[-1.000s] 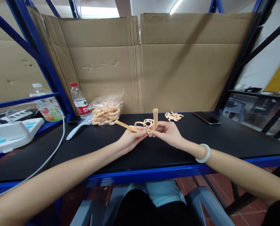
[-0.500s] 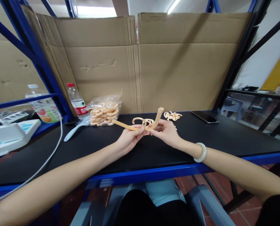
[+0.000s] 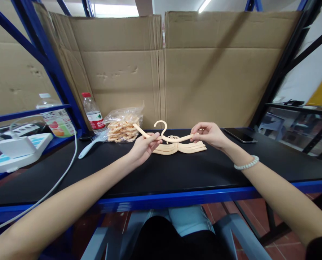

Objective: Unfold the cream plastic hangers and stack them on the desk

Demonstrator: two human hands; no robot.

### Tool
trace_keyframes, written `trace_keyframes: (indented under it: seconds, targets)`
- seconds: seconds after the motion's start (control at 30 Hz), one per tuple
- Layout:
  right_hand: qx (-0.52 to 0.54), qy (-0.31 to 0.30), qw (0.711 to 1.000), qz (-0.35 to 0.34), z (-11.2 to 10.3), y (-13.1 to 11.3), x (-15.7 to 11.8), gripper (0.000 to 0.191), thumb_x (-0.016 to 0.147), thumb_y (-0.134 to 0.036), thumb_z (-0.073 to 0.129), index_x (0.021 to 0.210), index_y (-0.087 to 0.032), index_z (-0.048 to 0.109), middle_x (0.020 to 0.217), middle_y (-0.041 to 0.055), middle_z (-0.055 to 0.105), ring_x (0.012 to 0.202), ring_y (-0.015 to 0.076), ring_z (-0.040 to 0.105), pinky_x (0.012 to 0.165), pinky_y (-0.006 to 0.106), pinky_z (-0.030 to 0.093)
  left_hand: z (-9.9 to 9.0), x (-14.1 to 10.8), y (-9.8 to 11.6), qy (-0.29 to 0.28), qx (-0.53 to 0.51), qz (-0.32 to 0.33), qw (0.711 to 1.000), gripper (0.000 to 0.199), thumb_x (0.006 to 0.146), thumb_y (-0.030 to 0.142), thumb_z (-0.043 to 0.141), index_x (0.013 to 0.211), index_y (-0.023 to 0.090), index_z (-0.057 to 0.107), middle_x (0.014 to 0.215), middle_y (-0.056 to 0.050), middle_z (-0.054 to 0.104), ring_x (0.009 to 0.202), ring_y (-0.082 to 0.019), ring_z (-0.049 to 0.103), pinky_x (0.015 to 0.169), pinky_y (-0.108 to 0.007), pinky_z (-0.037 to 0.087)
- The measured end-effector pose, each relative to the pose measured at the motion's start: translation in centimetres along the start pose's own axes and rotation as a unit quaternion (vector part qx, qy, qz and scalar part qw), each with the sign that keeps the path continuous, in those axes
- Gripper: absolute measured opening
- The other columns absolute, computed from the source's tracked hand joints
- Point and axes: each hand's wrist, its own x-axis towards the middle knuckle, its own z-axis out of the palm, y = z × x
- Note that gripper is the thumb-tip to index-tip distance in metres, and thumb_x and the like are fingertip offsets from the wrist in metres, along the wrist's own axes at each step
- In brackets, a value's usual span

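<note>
- Left hand (image 3: 146,150): thumb and fingers pinch the hanger (image 3: 179,139) close to its centre, beside the base of the upright hook.
- Right hand (image 3: 211,135): thumb and fingertips pinch the outer end of the hanger's right arm.
- Held piece: raised above the tabletop (image 3: 139,184), midway along its length and towards the far edge. Good handling, in our judgement, calls for a firm hold at the centre, light pressure at the tip and slow, even movement, since the slim arms may flex.
- Stack of hangers (image 3: 190,148): lies just beyond the hands, partly behind the held piece; whether the two touch cannot be told. Clearance here probably avoids snagged hooks.
- Surroundings: clear bag (image 3: 124,130) near the far edge, left of the stack; phone (image 3: 240,135) near the far right corner.
</note>
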Motion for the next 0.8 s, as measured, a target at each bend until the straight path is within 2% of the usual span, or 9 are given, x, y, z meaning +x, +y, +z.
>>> trace_keyframes:
  seconds: [0.07, 0.17, 0.3, 0.37, 0.43, 0.5, 0.6, 0.73, 0.8]
  targets:
    - [-0.060, -0.004, 0.998, 0.004, -1.1, 0.1, 0.1, 0.031, 0.062, -0.033, 0.083, 0.076, -0.014, 0.063, 0.075, 0.0051, 0.065, 0.067, 0.0168, 0.064, 0.061, 0.029, 0.054, -0.3, 0.5, 0.7, 0.016, -0.002, -0.014, 1.000, 0.011, 0.081, 0.004, 0.059, 0.071, 0.008, 0.060, 0.068, -0.007, 0.066, 0.060, -0.011, 0.066, 0.058, -0.014, 0.055]
    - [-0.156, -0.024, 0.987, 0.001, -2.5, 0.0, 0.3, 0.032, 0.061, -0.037, 0.082, 0.074, -0.014, 0.063, 0.076, 0.0055, 0.065, 0.067, 0.0163, 0.062, 0.062, 0.029, 0.051, -0.9, 1.2, 1.5, 0.012, 0.015, -0.010, 1.000, 0.011, 0.077, -0.001, 0.057, 0.073, 0.008, 0.061, 0.069, -0.008, 0.067, 0.064, -0.012, 0.067, 0.060, -0.014, 0.055]
    - [-0.235, -0.079, 0.969, 0.010, -4.0, -0.2, 0.3, 0.033, 0.064, -0.041, 0.078, 0.077, -0.015, 0.063, 0.077, 0.0043, 0.063, 0.073, 0.0167, 0.059, 0.066, 0.030, 0.049, -2.1, 2.0, 2.2, -0.065, 0.090, 0.036, 0.993, 0.015, 0.065, 0.001, 0.071, 0.076, 0.008, 0.064, 0.075, -0.006, 0.067, 0.071, -0.011, 0.067, 0.068, -0.014, 0.054]
    - [-0.264, -0.121, 0.956, 0.029, -4.5, -0.3, 0.3, 0.033, 0.067, -0.042, 0.075, 0.082, -0.014, 0.065, 0.076, 0.0039, 0.062, 0.072, 0.0161, 0.057, 0.067, 0.030, 0.048, -2.8, 2.4, 2.4, -0.103, 0.136, 0.055, 0.984, 0.021, 0.061, 0.007, 0.078, 0.076, 0.010, 0.064, 0.078, -0.004, 0.067, 0.075, -0.012, 0.066, 0.073, -0.018, 0.053]
    - [-0.290, -0.159, 0.943, 0.042, -4.8, -0.3, 0.3, 0.031, 0.069, -0.040, 0.072, 0.083, -0.014, 0.067, 0.076, 0.0039, 0.062, 0.070, 0.0153, 0.056, 0.066, 0.029, 0.047, -3.5, 2.8, 2.5, -0.125, 0.218, 0.079, 0.965, 0.026, 0.058, 0.015, 0.082, 0.078, 0.011, 0.065, 0.076, -0.003, 0.066, 0.073, -0.012, 0.065, 0.070, -0.021, 0.052]
    - [-0.315, -0.188, 0.929, 0.046, -4.9, -0.3, 0.3, 0.027, 0.070, -0.038, 0.070, 0.081, -0.014, 0.067, 0.075, 0.0037, 0.062, 0.068, 0.0146, 0.055, 0.064, 0.028, 0.045, -4.0, 3.1, 2.7, -0.134, 0.347, 0.114, 0.921, 0.029, 0.059, 0.023, 0.082, 0.079, 0.012, 0.065, 0.070, -0.002, 0.064, 0.067, -0.013, 0.062, 0.063, -0.021, 0.049]
    - [-0.339, -0.228, 0.911, 0.059, -5.1, -0.3, 0.1, 0.023, 0.070, -0.035, 0.069, 0.078, -0.014, 0.065, 0.072, 0.0025, 0.061, 0.066, 0.0139, 0.054, 0.062, 0.027, 0.043, -4.0, 3.0, 3.0, -0.176, 0.513, 0.168, 0.823, 0.027, 0.062, 0.032, 0.078, 0.075, 0.013, 0.064, 0.069, -0.003, 0.064, 0.066, -0.015, 0.060, 0.059, -0.024, 0.044]
    - [-0.342, -0.277, 0.892, 0.100, -5.1, -0.2, 0.0, 0.022, 0.067, -0.033, 0.069, 0.077, -0.014, 0.063, 0.069, 0.0012, 0.059, 0.065, 0.0136, 0.054, 0.060, 0.025, 0.042, -3.3, 2.2, 3.3, -0.291, 0.607, 0.239, 0.700, 0.023, 0.066, 0.035, 0.074, 0.073, 0.016, 0.063, 0.086, -0.006, 0.067, 0.082, -0.019, 0.061, 0.074, -0.028, 0.045]
    - [-0.344, -0.295, 0.884, 0.118, -5.1, -0.1, -0.1, 0.022, 0.067, -0.033, 0.070, 0.075, -0.014, 0.064, 0.068, 0.0006, 0.058, 0.065, 0.0134, 0.053, 0.060, 0.025, 0.042, -3.1, 1.9, 3.2, -0.336, 0.632, 0.255, 0.650, 0.021, 0.069, 0.034, 0.073, 0.072, 0.016, 0.063, 0.089, -0.006, 0.066, 0.084, -0.018, 0.060, 0.077, -0.028, 0.043]
